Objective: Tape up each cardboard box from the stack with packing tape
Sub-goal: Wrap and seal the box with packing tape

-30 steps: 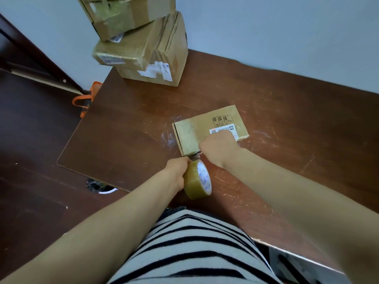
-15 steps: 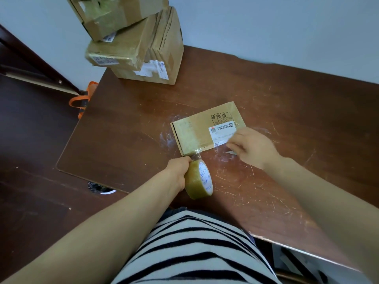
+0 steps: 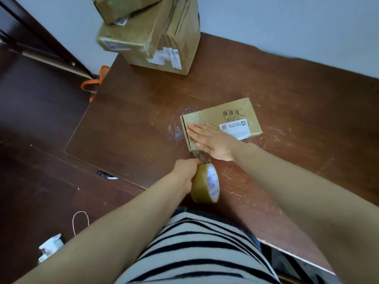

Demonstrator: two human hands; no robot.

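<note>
Firmly, left hand (image 3: 185, 173) grips tape roll (image 3: 205, 184); right hand (image 3: 213, 140), flat, presses box (image 3: 235, 112).

Soft even indoor light, faint shadows, wide-angle edge warp, slight blur

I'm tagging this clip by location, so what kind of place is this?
Probably a home or small office room: a scratched wooden table against a plain wall, a stack of labelled cardboard boxes, and a roll of packing tape in the left hand.
</note>
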